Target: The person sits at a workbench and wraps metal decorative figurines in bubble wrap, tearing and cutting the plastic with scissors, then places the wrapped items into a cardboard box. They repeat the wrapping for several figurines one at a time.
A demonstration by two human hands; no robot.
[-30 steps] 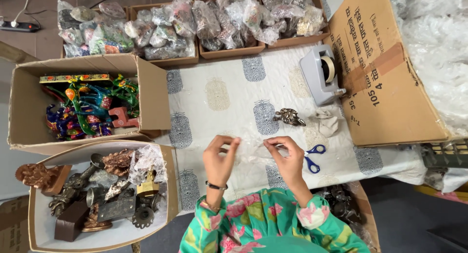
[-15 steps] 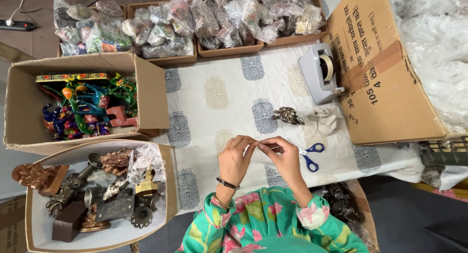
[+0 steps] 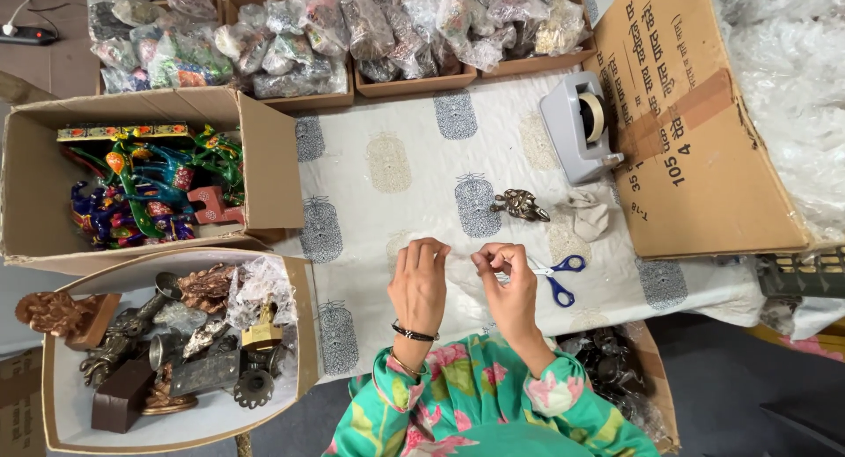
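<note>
Film: thin clear film (image 3: 462, 256), barely visible, long axis running left to right between the hands, above the table (image 3: 396, 158).
Left hand (image 3: 420, 281): fingers up, pinching its left end.
Right hand (image 3: 506, 277): fingertips pinching the right end, just beside the scissors (image 3: 556, 277).

Grey tape dispenser (image 3: 576, 127) near big carton (image 3: 695, 131); painted figurines (image 3: 150, 189) in left box (image 3: 273, 171).

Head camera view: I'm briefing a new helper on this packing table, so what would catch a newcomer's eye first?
Likely the two hands at the near edge: left hand and right hand pinch something thin and clear over the patterned cloth. Next, the box of bright painted figures at far left. Blue-handled scissors lie beside the right hand, with a small metal turtle and a grey tape dispenser beyond.
</note>
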